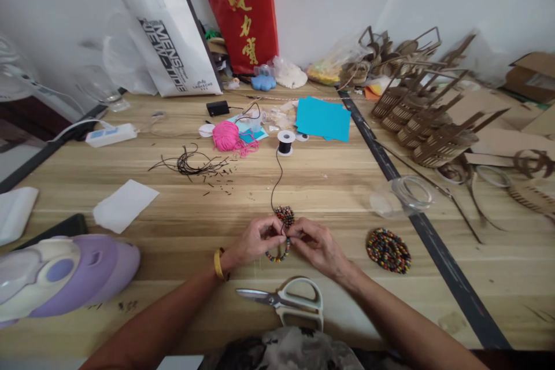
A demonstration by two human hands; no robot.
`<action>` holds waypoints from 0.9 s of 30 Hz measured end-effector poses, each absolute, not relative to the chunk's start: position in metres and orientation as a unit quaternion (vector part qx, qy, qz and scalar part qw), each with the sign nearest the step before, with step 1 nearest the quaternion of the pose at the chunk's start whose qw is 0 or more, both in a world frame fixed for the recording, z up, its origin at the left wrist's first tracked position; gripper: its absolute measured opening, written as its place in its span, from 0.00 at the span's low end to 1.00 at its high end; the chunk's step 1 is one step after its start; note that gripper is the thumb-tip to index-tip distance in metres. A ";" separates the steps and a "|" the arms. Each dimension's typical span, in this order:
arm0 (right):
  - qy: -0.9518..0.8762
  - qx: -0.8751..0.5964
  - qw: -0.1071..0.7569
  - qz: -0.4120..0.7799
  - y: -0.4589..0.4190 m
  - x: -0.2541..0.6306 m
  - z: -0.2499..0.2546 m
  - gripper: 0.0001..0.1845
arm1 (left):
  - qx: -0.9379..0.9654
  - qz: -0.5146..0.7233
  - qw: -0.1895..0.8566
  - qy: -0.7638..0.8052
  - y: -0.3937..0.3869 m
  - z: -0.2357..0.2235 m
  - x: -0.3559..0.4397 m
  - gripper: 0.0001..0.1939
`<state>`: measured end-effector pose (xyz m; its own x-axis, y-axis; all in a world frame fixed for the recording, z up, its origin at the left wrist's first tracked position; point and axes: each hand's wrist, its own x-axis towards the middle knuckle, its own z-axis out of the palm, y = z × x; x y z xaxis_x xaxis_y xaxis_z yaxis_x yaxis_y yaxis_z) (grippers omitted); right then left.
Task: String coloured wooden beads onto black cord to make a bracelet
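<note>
My left hand (263, 236) and my right hand (315, 243) meet over the wood-grain table, thumbs and fingers pinched close together. Between them hangs a small loop of colourful beads, a bead bracelet (278, 258), held at its top where the black cord comes together. That black cord (277, 176) runs back to a white spool (285, 142) standing upright. Just behind my fingertips lies a small heap of beads (284, 214). White-handled scissors (288, 299) lie in front of my hands, blades pointing left. A coiled bead string (388, 250) rests right of my right hand.
Pink yarn (226, 136), cut black cords (191, 165) and blue sheets (323, 119) lie further back. A purple and cream appliance (69, 277) stands at left. Small woven baskets (446, 144) and a clear tape roll (411, 192) are at right. Bags (173, 46) lean on the wall.
</note>
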<state>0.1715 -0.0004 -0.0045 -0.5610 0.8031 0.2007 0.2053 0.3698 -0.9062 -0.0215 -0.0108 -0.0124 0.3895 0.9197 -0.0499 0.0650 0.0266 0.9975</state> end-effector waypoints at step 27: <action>-0.801 -0.304 0.348 0.381 -0.002 0.174 -0.008 0.07 | 0.640 0.435 0.470 0.424 -0.011 -0.005 -0.020 0.12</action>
<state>0.1741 -0.0020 -0.0078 -0.5738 0.7513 0.3260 0.2221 0.5259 -0.8211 -0.0203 -0.0105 -0.0049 0.2615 0.9521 0.1587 0.1341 -0.1987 0.9708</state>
